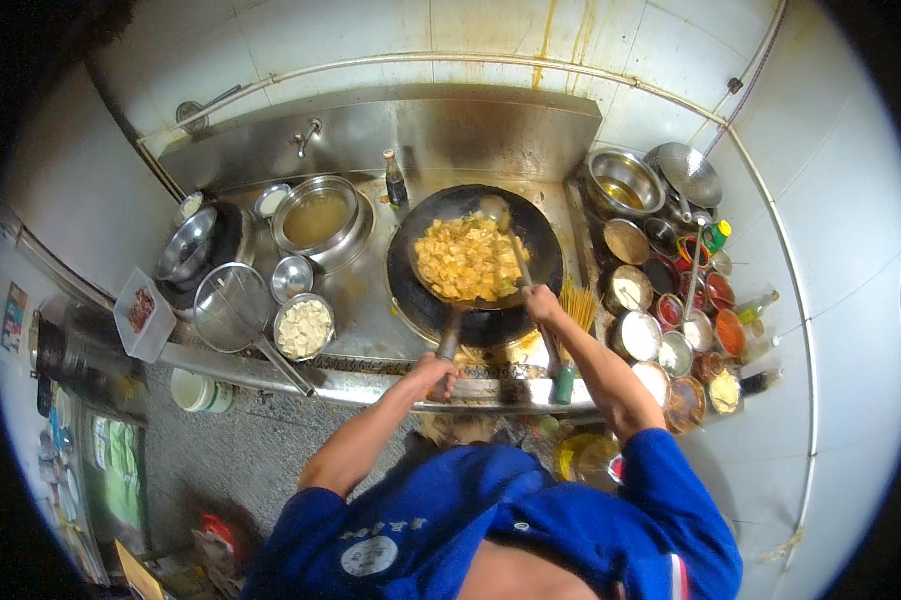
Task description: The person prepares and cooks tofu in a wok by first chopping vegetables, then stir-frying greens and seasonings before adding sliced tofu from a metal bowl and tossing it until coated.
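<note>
My left hand (429, 377) is closed around the handle of a dark wok (548, 225) on the range. In the wok lies a heap of yellow-orange pieces (465, 259), perhaps tofu, with bits of green among them. My right hand (544, 306) grips the long handle of a metal ladle (494, 211), whose bowl rests at the far side of the food. Just right of the wok, below my right forearm, stands a bamboo wok brush (578, 307) with a green base. Behind the wok is a dark sauce bottle (395, 180).
On the left stand a pot of broth (315, 217), a wire strainer (233, 307), a bowl of pale cubes (305, 328) and a plastic tub of minced meat (144, 319). Several seasoning bowls crowd the right, near a steel basin (625, 184) and a perforated skimmer (689, 176). A faucet (305, 139) juts from the backsplash.
</note>
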`<state>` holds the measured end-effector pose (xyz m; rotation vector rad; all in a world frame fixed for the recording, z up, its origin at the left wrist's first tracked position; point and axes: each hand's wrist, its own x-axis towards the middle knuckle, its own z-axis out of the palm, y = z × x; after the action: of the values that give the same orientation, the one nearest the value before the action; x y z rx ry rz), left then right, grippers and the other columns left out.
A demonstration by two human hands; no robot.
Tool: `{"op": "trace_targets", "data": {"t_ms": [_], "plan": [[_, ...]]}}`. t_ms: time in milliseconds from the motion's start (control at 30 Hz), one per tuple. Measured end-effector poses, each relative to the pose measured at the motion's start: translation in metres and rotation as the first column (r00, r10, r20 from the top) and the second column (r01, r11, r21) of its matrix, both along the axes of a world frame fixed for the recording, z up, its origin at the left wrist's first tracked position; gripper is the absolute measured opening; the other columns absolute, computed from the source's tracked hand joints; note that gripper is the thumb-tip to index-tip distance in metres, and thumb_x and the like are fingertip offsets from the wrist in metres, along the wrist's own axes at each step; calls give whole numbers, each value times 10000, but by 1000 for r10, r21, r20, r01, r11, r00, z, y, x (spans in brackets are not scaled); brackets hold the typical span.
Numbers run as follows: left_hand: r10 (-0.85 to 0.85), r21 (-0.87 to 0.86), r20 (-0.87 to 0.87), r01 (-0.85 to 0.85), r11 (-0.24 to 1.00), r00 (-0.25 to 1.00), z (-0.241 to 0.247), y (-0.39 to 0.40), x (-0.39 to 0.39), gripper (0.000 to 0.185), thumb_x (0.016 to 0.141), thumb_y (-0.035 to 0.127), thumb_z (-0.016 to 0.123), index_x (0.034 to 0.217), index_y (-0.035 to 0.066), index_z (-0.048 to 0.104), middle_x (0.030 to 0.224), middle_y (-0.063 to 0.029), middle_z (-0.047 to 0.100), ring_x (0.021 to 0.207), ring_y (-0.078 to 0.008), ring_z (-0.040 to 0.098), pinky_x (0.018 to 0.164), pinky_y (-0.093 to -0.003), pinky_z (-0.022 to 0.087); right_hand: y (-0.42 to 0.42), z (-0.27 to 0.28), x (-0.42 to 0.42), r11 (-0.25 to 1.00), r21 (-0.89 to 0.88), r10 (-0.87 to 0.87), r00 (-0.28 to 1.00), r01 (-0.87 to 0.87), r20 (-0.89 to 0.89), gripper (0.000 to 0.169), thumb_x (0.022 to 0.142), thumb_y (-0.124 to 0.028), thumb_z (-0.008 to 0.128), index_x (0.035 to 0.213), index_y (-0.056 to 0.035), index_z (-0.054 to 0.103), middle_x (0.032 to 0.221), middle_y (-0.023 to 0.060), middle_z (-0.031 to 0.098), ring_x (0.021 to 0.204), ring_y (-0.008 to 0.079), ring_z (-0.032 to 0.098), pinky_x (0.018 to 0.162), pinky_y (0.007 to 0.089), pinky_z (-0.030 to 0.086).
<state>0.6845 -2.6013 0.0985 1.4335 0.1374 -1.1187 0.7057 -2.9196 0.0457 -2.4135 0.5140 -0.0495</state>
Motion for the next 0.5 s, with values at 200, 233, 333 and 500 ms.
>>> {"op": "trace_targets", "data": {"t_ms": [200,233,333,500], "plan": [[-5,72,-64,10,997,998,23,4,4,68,763,30,575,783,-20,535,536,-73,526,420,-166,512,358,-326,442,18,60,-8,948,-88,284,939,-305,-196,472,907,-390,484,889,63,618,746,207,639,690,302,627,658,438,475],[1,83,-36,2,997,999,6,16,12,70,762,30,573,791,-25,539,535,-73,528,415,-164,509,358,-328,446,24,90,-18,932,-99,315,914,-349,-254,449,902,-377,481,889,45,634,794,231,643,750,314,638,691,450,471],[26,11,-65,-25,1000,998,39,9,-3,85,760,31,571,804,-37,544,529,-81,529,406,-170,502,367,-333,456,-4,145,-59,882,-13,447,845,-471,-293,383,911,-314,442,791,14,599,694,195,604,615,307,599,627,449,478],[12,93,43,-16,996,999,-1,10,1,67,776,28,555,740,-28,543,535,-77,536,420,-175,520,389,-331,476,11,105,-81,956,-261,69,965,-137,-253,376,940,-283,372,908,29,580,735,240,629,728,350,653,586,446,536]]}}
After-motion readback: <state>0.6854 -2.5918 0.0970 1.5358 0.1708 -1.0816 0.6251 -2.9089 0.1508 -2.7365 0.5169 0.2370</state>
